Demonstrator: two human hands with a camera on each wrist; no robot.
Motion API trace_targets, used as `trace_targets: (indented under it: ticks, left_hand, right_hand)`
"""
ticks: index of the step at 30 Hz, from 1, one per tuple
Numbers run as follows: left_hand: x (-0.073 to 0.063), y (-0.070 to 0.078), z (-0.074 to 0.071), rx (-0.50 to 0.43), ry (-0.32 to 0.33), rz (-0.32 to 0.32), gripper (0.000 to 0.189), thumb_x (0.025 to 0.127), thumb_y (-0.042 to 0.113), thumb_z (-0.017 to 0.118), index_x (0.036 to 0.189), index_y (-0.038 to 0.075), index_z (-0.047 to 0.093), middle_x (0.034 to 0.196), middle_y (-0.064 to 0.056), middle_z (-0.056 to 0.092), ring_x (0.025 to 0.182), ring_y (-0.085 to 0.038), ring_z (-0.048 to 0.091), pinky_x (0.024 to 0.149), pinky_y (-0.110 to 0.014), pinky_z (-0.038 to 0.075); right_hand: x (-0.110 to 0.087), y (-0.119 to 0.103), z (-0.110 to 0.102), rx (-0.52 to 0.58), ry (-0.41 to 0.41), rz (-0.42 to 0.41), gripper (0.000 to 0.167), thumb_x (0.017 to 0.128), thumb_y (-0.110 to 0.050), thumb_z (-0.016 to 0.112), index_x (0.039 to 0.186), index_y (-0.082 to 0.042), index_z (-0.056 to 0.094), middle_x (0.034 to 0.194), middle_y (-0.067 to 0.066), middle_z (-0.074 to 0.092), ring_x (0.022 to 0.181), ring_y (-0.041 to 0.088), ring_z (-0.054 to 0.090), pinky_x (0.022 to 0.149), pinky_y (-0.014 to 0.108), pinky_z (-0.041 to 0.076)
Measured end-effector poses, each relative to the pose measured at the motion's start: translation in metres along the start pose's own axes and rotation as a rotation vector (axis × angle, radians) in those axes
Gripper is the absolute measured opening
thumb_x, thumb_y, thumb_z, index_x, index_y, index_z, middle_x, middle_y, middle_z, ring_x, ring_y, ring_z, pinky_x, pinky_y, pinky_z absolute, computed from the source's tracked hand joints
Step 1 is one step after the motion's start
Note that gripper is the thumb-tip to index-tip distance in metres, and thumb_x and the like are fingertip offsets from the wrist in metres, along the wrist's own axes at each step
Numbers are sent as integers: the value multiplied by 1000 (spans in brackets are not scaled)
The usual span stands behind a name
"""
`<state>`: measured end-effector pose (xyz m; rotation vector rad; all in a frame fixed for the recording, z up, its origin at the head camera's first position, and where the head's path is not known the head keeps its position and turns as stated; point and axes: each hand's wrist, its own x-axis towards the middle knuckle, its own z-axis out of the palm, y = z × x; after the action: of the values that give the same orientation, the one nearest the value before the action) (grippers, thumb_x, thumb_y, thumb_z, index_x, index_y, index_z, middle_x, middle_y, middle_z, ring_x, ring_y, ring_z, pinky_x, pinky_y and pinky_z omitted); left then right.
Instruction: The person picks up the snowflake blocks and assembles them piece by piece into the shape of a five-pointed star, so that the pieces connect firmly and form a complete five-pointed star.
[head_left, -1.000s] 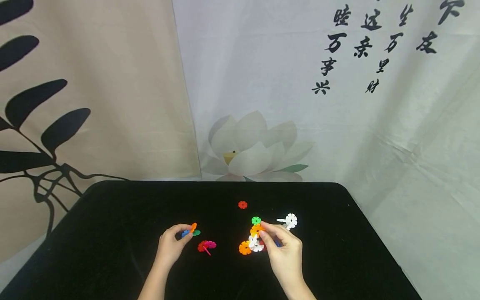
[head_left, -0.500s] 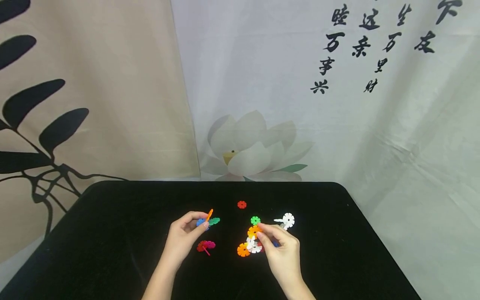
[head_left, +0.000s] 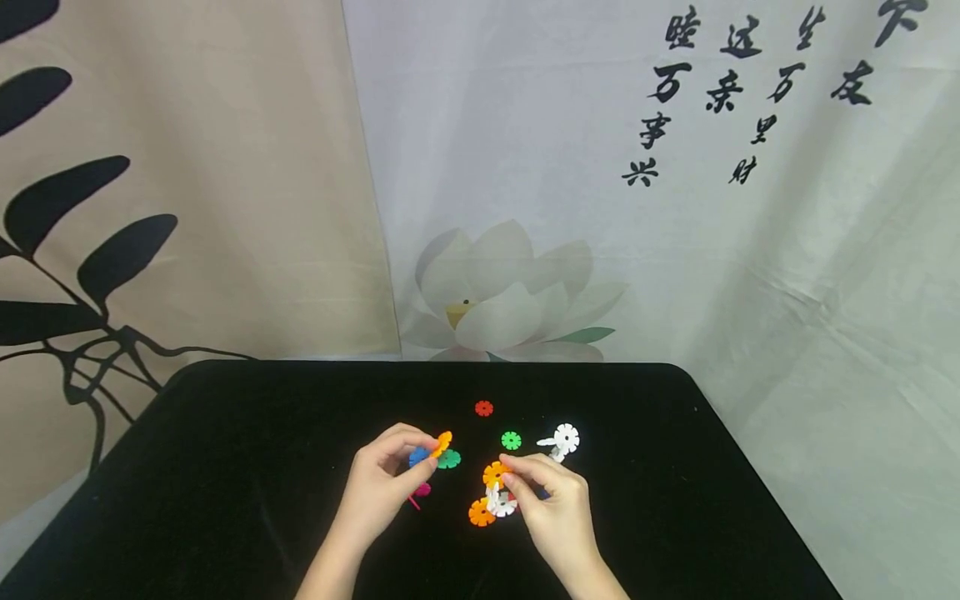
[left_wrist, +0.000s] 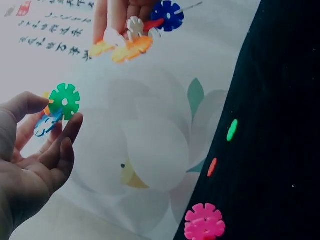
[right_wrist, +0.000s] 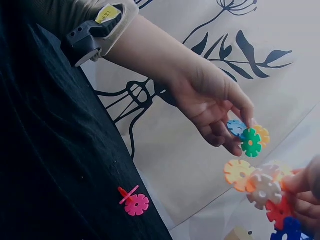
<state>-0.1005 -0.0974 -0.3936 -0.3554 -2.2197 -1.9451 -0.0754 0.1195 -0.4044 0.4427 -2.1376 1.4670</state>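
My left hand (head_left: 378, 483) pinches a small cluster of notched plastic snowflake discs: an orange disc (head_left: 443, 443), a green disc (left_wrist: 64, 102) and a blue disc (left_wrist: 46, 125). Close by on the right, my right hand (head_left: 558, 507) pinches a longer joined piece between thumb and fingers. Its orange disc (head_left: 494, 476) is at the fingertips, with another orange disc (head_left: 482, 512) and white discs (head_left: 505, 505) below. A red disc (right_wrist: 278, 212) and a dark blue disc (right_wrist: 286, 230) continue it in the right wrist view. The two pieces are apart.
On the black-covered table (head_left: 262, 433) lie a single red disc (head_left: 484, 408), a single green disc (head_left: 512, 440) and joined white discs (head_left: 566, 438). A pink disc (right_wrist: 136, 205) joined with others lies near the left hand. A printed curtain (head_left: 525, 167) hangs behind.
My left hand has moved right with its cluster, nearing the right hand, and now partly covers the red and pink discs. The right hand has shifted slightly left and down with its piece.
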Motion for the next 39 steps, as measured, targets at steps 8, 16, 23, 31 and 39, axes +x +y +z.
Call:
trace_targets:
  ticks: [8, 16, 23, 31, 39]
  left_hand:
    - [-4, 5, 5, 3, -96, 63, 13, 83, 6, 74, 92, 14, 72, 94, 1, 64, 85, -20, 62, 79, -35, 53]
    - [-6, 5, 8, 37, -184, 59, 11, 85, 13, 73, 96, 14, 72, 98, 0, 63, 85, -21, 61, 71, -35, 54]
    - [-7, 5, 13, 32, -170, 43, 19, 85, 15, 73, 104, 12, 70, 98, 1, 65, 81, -20, 62, 73, -33, 54]
    - [-8, 3, 25, -13, -156, -4, 21, 87, 16, 72, 106, 8, 70, 98, -1, 71, 85, -17, 66, 78, -30, 52]
    - [-10, -2, 35, -122, -119, -23, 25, 86, 14, 72, 108, 1, 70, 104, -8, 70, 93, -17, 68, 83, -30, 52]
  right_hand:
    - [1, 0, 2, -41, -77, -152, 35, 66, 18, 76, 94, -3, 74, 83, 4, 71, 64, 14, 64, 56, 25, 55]
    - [-1, 5, 2, -39, -139, -195, 29, 72, 11, 77, 97, -4, 74, 85, 2, 71, 66, 11, 64, 57, 23, 54]
    - [-3, 3, 3, -35, -124, -222, 29, 73, 10, 76, 97, -6, 75, 86, 0, 71, 66, 10, 64, 59, 22, 54]
    - [-4, 1, 4, -55, -74, -224, 30, 70, 11, 78, 94, -7, 75, 86, 0, 71, 69, 11, 67, 60, 22, 54]
    - [-3, -3, 0, -111, -25, -157, 34, 67, 15, 78, 91, -9, 75, 85, -6, 71, 67, 6, 64, 58, 22, 54]
